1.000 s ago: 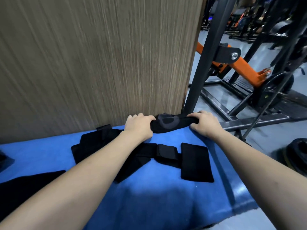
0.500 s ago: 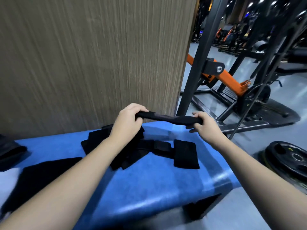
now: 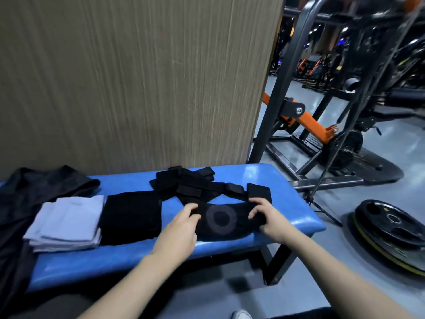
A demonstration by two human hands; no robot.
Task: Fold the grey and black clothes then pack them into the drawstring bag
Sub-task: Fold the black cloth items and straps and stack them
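Note:
A black knee sleeve [image 3: 222, 221] with a grey ring on it lies flat on the blue bench [image 3: 142, 256], near its front edge. My left hand [image 3: 184, 223] grips the sleeve's left end and my right hand [image 3: 264, 217] grips its right end. Left of it sit a folded black cloth [image 3: 132, 216] and a folded grey cloth [image 3: 65, 223]. A dark bag or garment [image 3: 34, 189] is heaped at the bench's far left. Behind the sleeve lies a tangle of black straps [image 3: 197, 185].
A wood-grain panel [image 3: 138, 77] rises right behind the bench. To the right stand a black and orange gym machine frame [image 3: 299, 116] and a weight plate [image 3: 391, 224] on the grey floor. A white shoe tip [image 3: 241, 315] shows at the bottom.
Both hands lifted the sleeve from the back of the bench, carried it toward me and laid it flat near the front edge. The view pulled back, revealing the folded cloths at left.

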